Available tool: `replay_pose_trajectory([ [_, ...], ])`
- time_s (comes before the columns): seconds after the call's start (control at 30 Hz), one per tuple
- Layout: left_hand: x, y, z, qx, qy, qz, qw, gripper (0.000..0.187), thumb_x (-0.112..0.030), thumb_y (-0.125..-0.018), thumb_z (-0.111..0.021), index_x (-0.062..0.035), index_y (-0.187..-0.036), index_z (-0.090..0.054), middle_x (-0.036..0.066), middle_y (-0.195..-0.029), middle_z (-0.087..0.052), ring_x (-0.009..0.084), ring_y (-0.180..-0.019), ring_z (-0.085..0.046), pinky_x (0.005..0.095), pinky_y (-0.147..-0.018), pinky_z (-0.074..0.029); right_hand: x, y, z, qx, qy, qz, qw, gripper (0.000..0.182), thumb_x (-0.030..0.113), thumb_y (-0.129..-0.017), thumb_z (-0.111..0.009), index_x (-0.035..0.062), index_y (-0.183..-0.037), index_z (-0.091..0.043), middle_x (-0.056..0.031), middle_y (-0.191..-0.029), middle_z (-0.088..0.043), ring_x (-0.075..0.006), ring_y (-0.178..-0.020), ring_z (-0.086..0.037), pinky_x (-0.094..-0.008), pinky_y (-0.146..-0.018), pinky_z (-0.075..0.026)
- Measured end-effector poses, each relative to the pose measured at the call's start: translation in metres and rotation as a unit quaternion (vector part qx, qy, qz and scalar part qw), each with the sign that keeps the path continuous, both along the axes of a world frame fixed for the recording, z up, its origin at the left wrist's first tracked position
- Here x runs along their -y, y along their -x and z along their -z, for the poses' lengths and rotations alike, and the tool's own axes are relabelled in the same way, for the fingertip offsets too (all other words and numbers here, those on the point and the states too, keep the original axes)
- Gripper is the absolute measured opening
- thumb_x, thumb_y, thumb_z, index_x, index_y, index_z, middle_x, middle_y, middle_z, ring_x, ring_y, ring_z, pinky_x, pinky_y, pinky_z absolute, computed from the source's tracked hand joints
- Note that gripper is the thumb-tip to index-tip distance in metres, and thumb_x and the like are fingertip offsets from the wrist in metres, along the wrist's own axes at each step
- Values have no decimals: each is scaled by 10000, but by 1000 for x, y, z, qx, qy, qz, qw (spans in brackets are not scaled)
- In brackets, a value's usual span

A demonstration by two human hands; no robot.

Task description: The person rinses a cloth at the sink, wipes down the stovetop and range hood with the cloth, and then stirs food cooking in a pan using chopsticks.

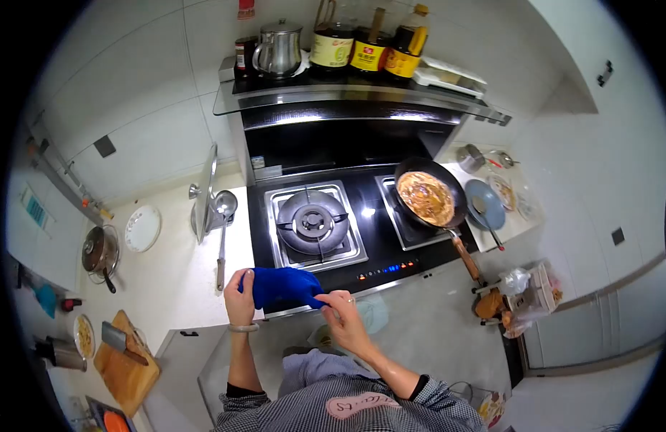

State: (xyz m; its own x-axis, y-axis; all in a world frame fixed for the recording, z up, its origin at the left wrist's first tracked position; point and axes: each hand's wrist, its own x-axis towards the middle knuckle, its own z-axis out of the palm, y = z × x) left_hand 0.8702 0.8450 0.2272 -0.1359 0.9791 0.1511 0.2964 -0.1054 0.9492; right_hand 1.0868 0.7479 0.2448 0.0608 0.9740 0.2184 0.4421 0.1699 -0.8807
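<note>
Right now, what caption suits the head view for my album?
Left hand and right hand hold a blue cloth before a gas stove bearing a wooden-handled frying pan of brown food.

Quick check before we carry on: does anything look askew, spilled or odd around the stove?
No obvious spill. The frying pan has its handle jutting past the stove's front edge, so it might get knocked. The lid stands on edge, not flat.

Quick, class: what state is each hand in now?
Left hand: closed, holding one end of the blue cloth.
Right hand: closed, pinching its other end.
</note>
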Motion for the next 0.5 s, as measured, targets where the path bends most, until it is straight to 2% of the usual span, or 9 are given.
replay_pose_trajectory([
  [0.03, -7, 4, 4, -16, 8, -30, 999, 254, -213, -937, -561, 27, -945, -646, 67, -770, -629, 114, -716, -534, 270, -670, -448, -12, -3, -6, 32, -23, -42, 998, 279, 54, -843, -607, 66, -1122, -606, -100, -1039, -604, -269, -1022, -519, -371, -914, -356],
  [0.1, -7, 18, 28, -112, 58, -68, 990, 278, -252, -909, -590, 15, -966, -644, 105, -781, -654, 183, -707, -592, 322, -675, -477, -33, -11, -3, 57, -58, -72, 994, 279, 58, -836, -608, 66, -1115, -612, -97, -1048, -604, -286, -1062, -505, -380, -920, -372],
  [0.17, 5, 23, 65, -347, 248, -17, 904, 370, -281, -894, -581, 5, -1129, -583, 189, -985, -656, 332, -879, -635, 404, -798, -485, -43, -31, 15, 46, 17, -83, 995, 273, 67, -827, -609, 78, -1101, -612, -106, -1055, -602, -312, -1058, -513, -396, -923, -378],
  [0.2, 12, 9, 76, -403, 325, -24, 856, 545, -318, -868, -600, -3, -1291, -460, 205, -1261, -535, 359, -1095, -553, 464, -931, -429, -47, -47, 27, 38, 50, -106, 992, 264, 63, -830, -598, 67, -1093, -622, -119, -1040, -606, -297, -1037, -546, -386, -904, -422],
  [0.23, 17, -1, 95, -454, 267, -8, 850, 667, -333, -845, -625, 5, -1362, -374, 199, -1423, -369, 363, -1256, -414, 493, -1022, -344, -49, -59, 36, -44, 143, -106, 983, 235, 73, -855, -583, 52, -1084, -628, -126, -1003, -615, -254, -932, -604, -339, -820, -474],
  [0.27, 19, -10, 114, -482, 102, 41, 869, 685, -334, -846, -614, -34, -1402, -349, 171, -1458, -332, 353, -1329, -326, 507, -1077, -271, -51, -74, 45, -52, 177, -106, 977, 224, 85, -865, -583, 44, -1080, -631, -126, -991, -626, -233, -885, -618, -324, -781, -487],
  [0.3, 18, -28, 109, -489, 55, 86, 866, 657, -320, -874, -576, -77, -1430, -323, 131, -1503, -271, 334, -1372, -266, 478, -1103, -243, -50, -89, 52, -59, 213, -105, 970, 215, 96, -875, -584, 36, -1075, -633, -127, -980, -636, -212, -838, -632, -309, -742, -500],
  [0.37, 10, -40, 144, -488, 25, 143, 861, 634, -249, -893, -548, -93, -1449, -287, 129, -1524, -226, 337, -1386, -241, 454, -1123, -213, -51, -120, 59, -9, 239, -118, 964, 210, 117, -888, -585, 37, -1075, -636, -122, -973, -657, -191, -840, -639, -293, -755, -499],
  [0.5, -63, -45, 173, -480, 26, 62, 875, 576, -234, -940, -471, -101, -1462, -264, 115, -1536, -200, 312, -1393, -235, 444, -1138, -188, -45, -166, 63, -2, 312, -85, 946, 192, 111, -887, -589, 25, -1047, -649, -104, -936, -681, -165, -815, -653, -287, -723, -508],
])
